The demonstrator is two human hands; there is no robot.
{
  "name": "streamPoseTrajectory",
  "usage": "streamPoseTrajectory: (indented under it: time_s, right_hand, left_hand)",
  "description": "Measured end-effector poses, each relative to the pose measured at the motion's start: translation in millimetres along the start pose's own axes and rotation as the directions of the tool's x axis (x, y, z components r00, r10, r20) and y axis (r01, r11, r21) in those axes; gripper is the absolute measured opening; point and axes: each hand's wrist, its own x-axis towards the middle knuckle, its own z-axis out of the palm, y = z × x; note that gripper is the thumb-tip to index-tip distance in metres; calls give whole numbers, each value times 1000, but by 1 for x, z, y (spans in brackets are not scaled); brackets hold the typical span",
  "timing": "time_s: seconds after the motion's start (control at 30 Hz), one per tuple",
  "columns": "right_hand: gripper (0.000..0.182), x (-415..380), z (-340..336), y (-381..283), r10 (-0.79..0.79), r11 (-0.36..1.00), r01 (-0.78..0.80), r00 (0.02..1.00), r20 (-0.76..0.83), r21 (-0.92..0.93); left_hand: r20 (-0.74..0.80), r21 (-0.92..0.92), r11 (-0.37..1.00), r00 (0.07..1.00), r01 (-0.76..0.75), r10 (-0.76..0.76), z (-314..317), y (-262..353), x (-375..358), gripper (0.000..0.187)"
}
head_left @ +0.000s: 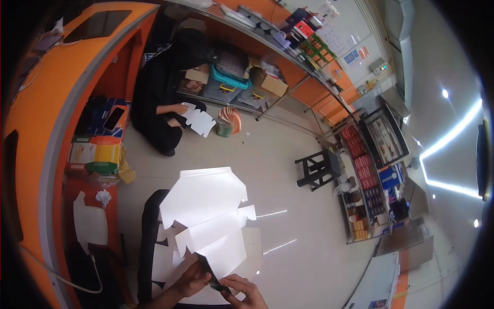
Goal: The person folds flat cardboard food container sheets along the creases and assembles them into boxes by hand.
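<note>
A large white die-cut cardboard sheet [208,201] with fold lines and tabs lies in front of me, partly folded. My left hand [193,279] has its fingers closed on the near edge of this sheet, by a dark green flap [220,287]. Just to the right, my right hand [244,291] pinches the same flap between bent fingers. More white cut sheets [161,262] lie beneath, on a black surface [150,216].
A person in black [154,103] sits on the floor holding a white cut sheet [199,119], beside a stack of orange and green pieces [229,122]. A black stool [319,169] stands right, near shelves of boxes [363,172]. An orange desk [38,103] runs along the left.
</note>
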Motion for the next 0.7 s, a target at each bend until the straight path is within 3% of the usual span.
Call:
streamPoseTrajectory:
  time_s: [0.1,0.17,0.27,0.3,0.37,0.4,0.43,0.57,0.63,0.7]
  right_hand:
    - [30,4,4,-2,-119,993,120,992,50,-5]
    - [34,1,2,-4,72,996,-78,985,157,31]
    - [35,-2,-2,20,85,996,-82,979,187,-22]
    - [35,0,-1,23,85,996,-83,977,195,-17]
    - [17,2,0,28,-2,998,7,997,82,-56]
    - [14,2,-3,24,41,996,-31,992,120,-86]
    - [14,1,-4,24,43,996,-32,991,131,-84]
    - [16,-3,-9,33,44,998,-39,993,113,-46]
    - [17,-3,-14,36,147,989,-144,981,125,-31]
    - [18,-2,-17,45,144,989,-145,975,169,-8]
  left_hand:
    - [74,-53,999,997,0,4,-6,-3,3,59]
    - [33,-35,999,999,8,-7,-5,-4,0,53]
    - [-30,42,999,1000,3,-1,1,-5,2,47]
    - [-61,100,995,998,12,-6,2,-6,3,42]
    - [-103,153,988,995,21,-6,1,-8,6,38]
    - [-110,273,961,994,40,-10,-1,-8,7,33]
    - [-118,390,919,993,60,-14,0,-7,8,28]
    - [-80,479,877,997,44,-7,1,-2,11,23]
    - [-130,433,900,992,53,4,8,-1,13,25]
    - [-143,362,931,990,38,16,3,-5,12,28]
